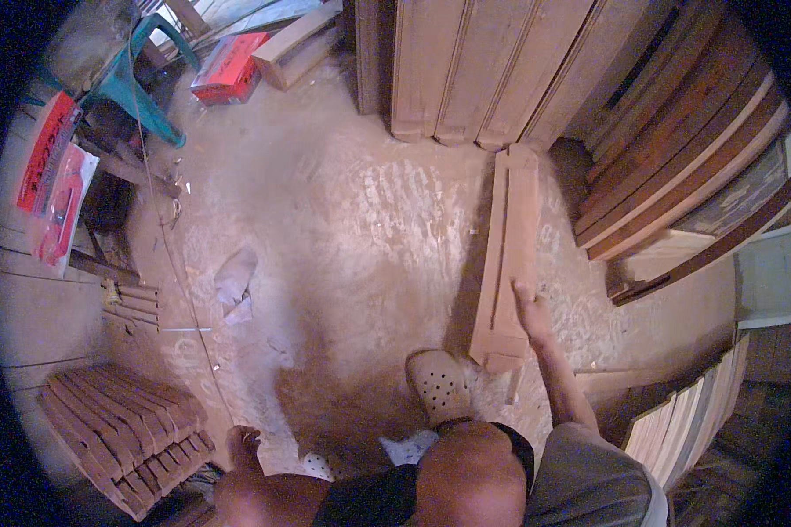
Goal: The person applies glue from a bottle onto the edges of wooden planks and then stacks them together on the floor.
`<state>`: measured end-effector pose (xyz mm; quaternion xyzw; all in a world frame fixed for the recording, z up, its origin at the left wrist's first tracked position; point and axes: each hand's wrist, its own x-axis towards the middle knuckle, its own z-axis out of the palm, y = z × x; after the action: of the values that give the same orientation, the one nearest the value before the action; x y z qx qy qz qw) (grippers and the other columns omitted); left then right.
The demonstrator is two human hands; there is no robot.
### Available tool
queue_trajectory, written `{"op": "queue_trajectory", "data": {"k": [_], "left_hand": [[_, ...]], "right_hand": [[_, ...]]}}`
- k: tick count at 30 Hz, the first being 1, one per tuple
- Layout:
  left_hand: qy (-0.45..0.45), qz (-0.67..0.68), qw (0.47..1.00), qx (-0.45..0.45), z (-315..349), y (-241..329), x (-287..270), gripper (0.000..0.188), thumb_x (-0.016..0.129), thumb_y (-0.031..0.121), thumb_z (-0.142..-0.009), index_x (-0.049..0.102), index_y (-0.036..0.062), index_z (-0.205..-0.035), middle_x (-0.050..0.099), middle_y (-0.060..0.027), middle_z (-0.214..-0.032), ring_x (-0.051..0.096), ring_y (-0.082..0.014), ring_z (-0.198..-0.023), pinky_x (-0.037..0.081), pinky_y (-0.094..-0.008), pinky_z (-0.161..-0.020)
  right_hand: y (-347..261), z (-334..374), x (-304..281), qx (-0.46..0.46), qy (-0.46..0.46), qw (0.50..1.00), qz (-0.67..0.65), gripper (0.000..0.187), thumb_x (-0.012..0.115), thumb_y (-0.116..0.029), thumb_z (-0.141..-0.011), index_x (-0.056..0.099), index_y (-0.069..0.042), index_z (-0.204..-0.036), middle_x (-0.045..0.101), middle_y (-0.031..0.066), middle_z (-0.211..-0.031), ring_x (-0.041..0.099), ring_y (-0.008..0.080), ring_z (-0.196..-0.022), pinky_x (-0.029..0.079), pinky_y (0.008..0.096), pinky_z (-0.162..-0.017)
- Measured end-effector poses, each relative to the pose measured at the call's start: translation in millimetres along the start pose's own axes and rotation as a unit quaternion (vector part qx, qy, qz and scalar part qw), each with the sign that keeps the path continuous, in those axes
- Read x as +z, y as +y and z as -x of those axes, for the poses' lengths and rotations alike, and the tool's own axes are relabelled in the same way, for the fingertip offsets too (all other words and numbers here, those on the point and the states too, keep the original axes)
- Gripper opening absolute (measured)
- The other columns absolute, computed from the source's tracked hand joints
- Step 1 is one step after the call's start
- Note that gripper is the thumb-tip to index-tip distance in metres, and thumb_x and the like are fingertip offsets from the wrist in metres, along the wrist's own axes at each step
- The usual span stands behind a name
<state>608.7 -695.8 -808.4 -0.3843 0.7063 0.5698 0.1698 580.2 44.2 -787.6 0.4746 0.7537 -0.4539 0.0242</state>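
Observation:
A long, pale wooden post [508, 237] with a groove along its side stands at right of centre, its far end close to stacked panels. My right hand [531, 312] is closed on the post's right edge near the nearer end, with part of the fingers hidden. At the lower left, my left hand [244, 439] is low beside my leg, its fingers curled. A thin cord [171, 250] runs across the floor down to that hand; whether the fingers hold it I cannot tell. A clog [439, 385] is on my foot just left of the post's near end.
Grooved wooden panels [453, 70] lean at the back, with dark boards [677, 149] to their right. Curved wooden pieces [119, 430] are stacked at lower left. A green plastic chair [136, 97], a red box [228, 70] and a crumpled rag [235, 285] lie leftward. Dust coats the floor.

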Motion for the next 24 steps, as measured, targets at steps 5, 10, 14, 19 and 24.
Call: {"op": "queue_trajectory", "data": {"k": [5,10,14,19,24], "left_hand": [[-0.031,-0.111,0.989,0.093,15,12,3,0.010,0.054,0.016,-0.089,0.052,0.0084,-0.095,0.058,-0.0052,-0.088,0.061,-0.0218,-0.077,0.049,-0.0294,-0.062],[0.003,0.149,0.989,-0.008,4,-5,-5,0.018,0.054,0.027,-0.092,0.053,0.0096,-0.096,0.057,-0.0056,-0.083,0.060,-0.0218,-0.072,0.050,-0.0296,-0.058],[-0.027,0.041,0.999,0.005,-1,-16,-23,0.020,0.054,0.030,-0.093,0.052,0.0104,-0.097,0.058,-0.0059,-0.086,0.061,-0.0212,-0.078,0.050,-0.0290,-0.058],[0.002,-0.065,0.996,0.053,-11,-17,-22,0.021,0.053,0.031,-0.094,0.053,0.0101,-0.098,0.059,-0.0065,-0.087,0.062,-0.0205,-0.079,0.050,-0.0278,-0.059],[0.010,0.120,0.992,0.027,3,29,21,0.015,0.053,0.025,-0.093,0.053,0.0102,-0.099,0.060,-0.0068,-0.088,0.062,-0.0209,-0.080,0.051,-0.0281,-0.060]], "right_hand": [[-30,17,-44,-0.007,-0.024,0.998,-0.062,0.057,0.060,-0.048,-0.088,0.063,0.007,-0.105,0.056,-0.0005,-0.073,0.048,0.0080,-0.063,0.040,0.0253,-0.056],[14,19,-53,-0.021,-0.003,0.999,-0.043,0.040,0.063,-0.042,-0.088,0.061,-0.002,-0.094,0.052,-0.0030,-0.065,0.042,0.0053,-0.051,0.031,0.0231,-0.043],[-6,75,-73,0.023,-0.103,0.994,-0.037,0.058,0.067,-0.047,-0.083,0.057,0.005,-0.107,0.066,0.0106,-0.086,0.061,0.0158,-0.075,0.050,0.0296,-0.064],[-3,83,-105,-0.122,-0.122,0.982,0.082,0.056,0.069,-0.047,-0.081,0.059,0.005,-0.100,0.064,0.0102,-0.087,0.059,0.0159,-0.080,0.049,0.0320,-0.068],[4,-11,-90,-0.166,-0.253,0.933,0.196,0.065,0.069,-0.054,-0.076,0.060,0.004,-0.105,0.066,0.0149,-0.096,0.060,0.0201,-0.087,0.050,0.0375,-0.074]]}}
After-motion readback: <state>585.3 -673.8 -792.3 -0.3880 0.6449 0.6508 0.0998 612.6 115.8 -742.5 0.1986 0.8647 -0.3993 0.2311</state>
